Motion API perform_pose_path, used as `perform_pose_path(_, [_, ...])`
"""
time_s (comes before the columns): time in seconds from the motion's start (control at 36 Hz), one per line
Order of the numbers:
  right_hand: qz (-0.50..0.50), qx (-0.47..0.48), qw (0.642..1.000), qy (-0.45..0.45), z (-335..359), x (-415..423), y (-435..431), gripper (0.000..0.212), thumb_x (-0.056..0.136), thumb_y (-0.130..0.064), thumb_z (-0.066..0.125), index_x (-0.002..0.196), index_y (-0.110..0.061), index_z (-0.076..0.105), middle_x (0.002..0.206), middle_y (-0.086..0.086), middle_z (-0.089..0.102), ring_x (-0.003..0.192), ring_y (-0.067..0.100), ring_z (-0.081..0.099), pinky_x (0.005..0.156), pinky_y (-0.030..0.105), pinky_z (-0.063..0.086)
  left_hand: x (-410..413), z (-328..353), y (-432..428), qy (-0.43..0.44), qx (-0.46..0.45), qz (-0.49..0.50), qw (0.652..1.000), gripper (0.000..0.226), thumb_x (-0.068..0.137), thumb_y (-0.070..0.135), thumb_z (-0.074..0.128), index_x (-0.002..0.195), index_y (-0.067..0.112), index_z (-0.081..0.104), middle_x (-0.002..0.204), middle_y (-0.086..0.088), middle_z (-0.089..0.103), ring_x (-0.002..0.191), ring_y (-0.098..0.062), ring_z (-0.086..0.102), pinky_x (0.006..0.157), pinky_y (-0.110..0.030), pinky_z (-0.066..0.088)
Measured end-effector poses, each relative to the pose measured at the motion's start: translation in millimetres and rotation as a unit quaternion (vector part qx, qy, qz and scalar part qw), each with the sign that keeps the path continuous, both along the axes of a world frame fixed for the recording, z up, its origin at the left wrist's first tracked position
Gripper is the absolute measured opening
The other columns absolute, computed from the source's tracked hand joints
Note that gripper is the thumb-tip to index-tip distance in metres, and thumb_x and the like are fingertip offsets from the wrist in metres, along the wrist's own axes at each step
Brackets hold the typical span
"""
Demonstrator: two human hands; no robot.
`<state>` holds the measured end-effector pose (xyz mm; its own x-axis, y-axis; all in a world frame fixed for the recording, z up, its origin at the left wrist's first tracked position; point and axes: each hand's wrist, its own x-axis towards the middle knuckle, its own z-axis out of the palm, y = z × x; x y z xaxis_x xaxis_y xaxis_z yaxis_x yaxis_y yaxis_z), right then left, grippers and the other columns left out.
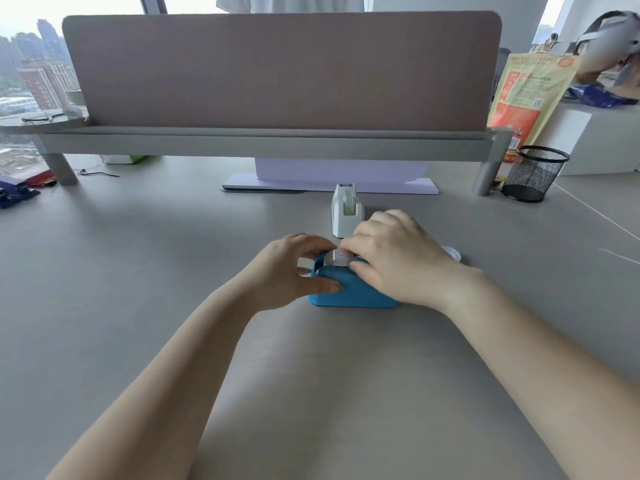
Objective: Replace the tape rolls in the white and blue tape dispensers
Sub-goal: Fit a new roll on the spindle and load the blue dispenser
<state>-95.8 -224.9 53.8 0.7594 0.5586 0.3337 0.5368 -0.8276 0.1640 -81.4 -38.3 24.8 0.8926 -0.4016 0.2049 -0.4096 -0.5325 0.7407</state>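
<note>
A blue tape dispenser (pixel 360 294) lies on the grey desk in the middle. A clear tape roll (pixel 337 258) sits in its top slot. My left hand (pixel 294 268) holds the dispenser's left end, thumb on its side and fingers curled over the top. My right hand (pixel 391 258) covers the right part, its fingertips pinching the roll. Just behind stands a white tape dispenser (pixel 346 213) with a pale roll inside, untouched. A small white round object (pixel 453 252) peeks out behind my right wrist.
A raised grey shelf with a tall divider panel (pixel 277 71) crosses the back of the desk. A black mesh pen cup (pixel 535 173) stands at the right by a yellow-red bag (pixel 526 98). A lilac stand base (pixel 332 185) lies under the shelf. Dark blue items (pixel 15 194) sit at far left.
</note>
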Motion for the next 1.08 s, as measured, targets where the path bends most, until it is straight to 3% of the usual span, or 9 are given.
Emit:
perform_pose_path(0.28, [0.005,0.065,0.998,0.016,-12,1,-8,0.025,0.079,-0.030,0.052,0.092,-0.017,0.069,0.082,0.003,0.069,0.079,0.031,0.059,0.079,0.041,0.046,2,-3,1,0.001,0.000,0.008,1.000,0.048,0.067,0.023,0.083,0.111,0.024,0.064,0.109,0.006,0.061,0.105,-0.004,0.058,0.089,-0.027,0.055])
perform_pose_path(0.39, [-0.011,0.138,0.989,0.057,-13,0,-12,0.023,0.087,-0.030,0.057,0.106,-0.021,0.067,0.100,0.000,0.069,0.097,0.026,0.055,0.088,0.037,0.037,2,-4,0,0.017,-0.005,0.009,1.000,0.052,0.068,0.024,0.082,0.116,0.025,0.061,0.112,0.006,0.063,0.107,-0.006,0.059,0.091,-0.034,0.055])
perform_pose_path(0.44, [-0.027,0.196,0.976,0.096,-11,1,-16,0.028,0.087,-0.031,0.060,0.114,-0.024,0.064,0.111,-0.004,0.067,0.102,0.022,0.053,0.093,0.036,0.037,0,-4,-1,0.026,-0.023,0.012,0.999,0.051,0.071,0.028,0.080,0.116,0.035,0.058,0.114,0.008,0.062,0.107,-0.006,0.059,0.094,-0.034,0.053])
perform_pose_path(0.5, [-0.036,0.254,0.960,0.110,-7,2,-20,0.028,0.088,-0.026,0.060,0.115,-0.023,0.065,0.110,-0.003,0.068,0.101,0.021,0.056,0.094,0.038,0.040,-1,-2,-5,-0.002,-0.026,0.020,0.999,0.046,0.074,0.039,0.074,0.116,0.045,0.056,0.119,0.010,0.058,0.108,-0.005,0.057,0.096,-0.029,0.048])
perform_pose_path(0.58, [-0.047,0.309,0.945,0.097,-1,3,-25,0.022,0.088,-0.018,0.059,0.107,-0.021,0.070,0.104,-0.001,0.070,0.100,0.021,0.058,0.092,0.040,0.045,1,-2,-12,-0.089,0.011,0.026,0.996,0.030,0.080,0.046,0.066,0.111,0.044,0.062,0.117,0.012,0.055,0.108,-0.005,0.056,0.095,-0.028,0.045])
perform_pose_path(0.69, [-0.059,0.322,0.937,0.122,-2,1,-26,0.017,0.087,-0.016,0.060,0.098,-0.021,0.072,0.095,-0.005,0.069,0.094,0.018,0.060,0.090,0.037,0.047,0,-2,-13,-0.147,0.037,0.020,0.988,0.017,0.088,0.032,0.061,0.102,0.032,0.071,0.102,0.011,0.062,0.099,-0.011,0.059,0.088,-0.035,0.050])
perform_pose_path(0.83, [-0.071,0.321,0.930,0.166,-4,2,-24,0.014,0.086,-0.019,0.060,0.090,-0.026,0.072,0.078,-0.018,0.061,0.086,0.014,0.061,0.089,0.036,0.048,-3,1,-2,-0.137,0.021,0.034,0.990,0.014,0.085,0.023,0.066,0.097,0.027,0.074,0.097,0.016,0.068,0.094,-0.002,0.060,0.089,-0.021,0.047])
perform_pose_path(0.94, [-0.084,0.323,0.923,0.192,-5,2,-22,0.013,0.088,-0.025,0.058,0.090,-0.027,0.071,0.089,-0.010,0.070,0.088,0.014,0.062,0.089,0.037,0.048,-3,0,0,-0.118,0.002,0.051,0.992,0.012,0.083,0.025,0.069,0.093,0.027,0.075,0.095,0.017,0.071,0.093,-0.005,0.063,0.090,-0.028,0.050])
perform_pose_path(1.08, [-0.149,0.284,0.937,0.140,-8,2,-16,0.028,0.088,-0.045,0.054,0.083,-0.022,0.069,0.101,-0.004,0.061,0.099,0.020,0.052,0.082,0.031,0.036,-5,0,-3,-0.104,-0.021,0.063,0.992,0.010,0.081,0.024,0.071,0.089,0.028,0.075,0.093,0.015,0.071,0.092,-0.008,0.064,0.090,-0.033,0.051])
